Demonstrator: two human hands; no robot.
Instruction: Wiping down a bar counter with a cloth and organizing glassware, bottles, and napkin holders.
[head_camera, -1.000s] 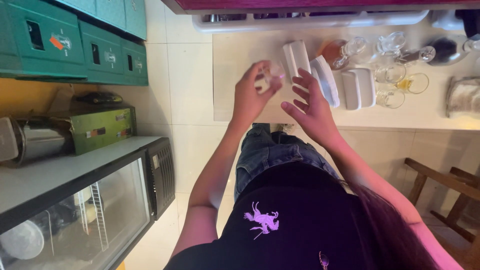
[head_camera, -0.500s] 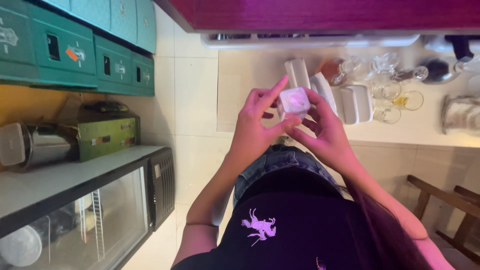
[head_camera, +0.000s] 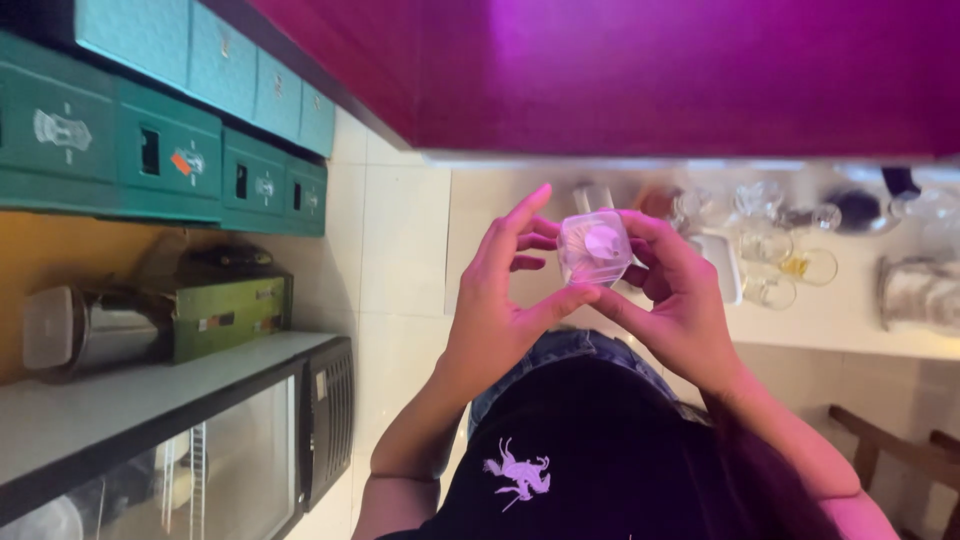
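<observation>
We've got the clear box (head_camera: 594, 246) up off the desk (head_camera: 850, 320), pinched between both hands: left hand (head_camera: 500, 300) and right hand (head_camera: 680, 300) fingers clamped on its sides. It looks small, see-through, something pale inside, lid seemingly on. Glasses (head_camera: 790, 255) sit beyond the box.

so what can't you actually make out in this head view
- Contents of the small clear container: pale and blurred, and the left hand and right hand cover its sides.
- Glasses on the counter: overexposed and blurred; their count is unclear.
- Wooden chair: cut off by the frame's right edge.
- Display case interior: dim behind reflective glass.
</observation>
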